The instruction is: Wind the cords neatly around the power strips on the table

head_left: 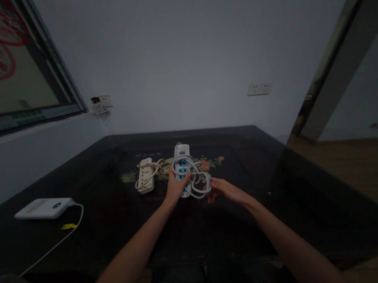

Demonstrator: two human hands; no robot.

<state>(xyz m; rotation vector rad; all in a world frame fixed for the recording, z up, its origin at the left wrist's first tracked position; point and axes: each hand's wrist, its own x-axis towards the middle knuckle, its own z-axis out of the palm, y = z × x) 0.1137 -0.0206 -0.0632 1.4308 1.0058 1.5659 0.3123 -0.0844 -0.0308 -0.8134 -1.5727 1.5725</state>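
Head view: left hand point(176, 186) clasps the rigid-looking blue-socketed power strip point(182, 149) sensibly mid-body; right hand point(228, 190) meets its likely pliant cord point(198, 174), grasp too dim to tell.

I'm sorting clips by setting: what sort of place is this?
Probably a room in a home, though that isn't certain: a dark table with a floral pattern, a wall socket panel and a window.

Both hands point(176, 187) point(228, 191) forward, close together
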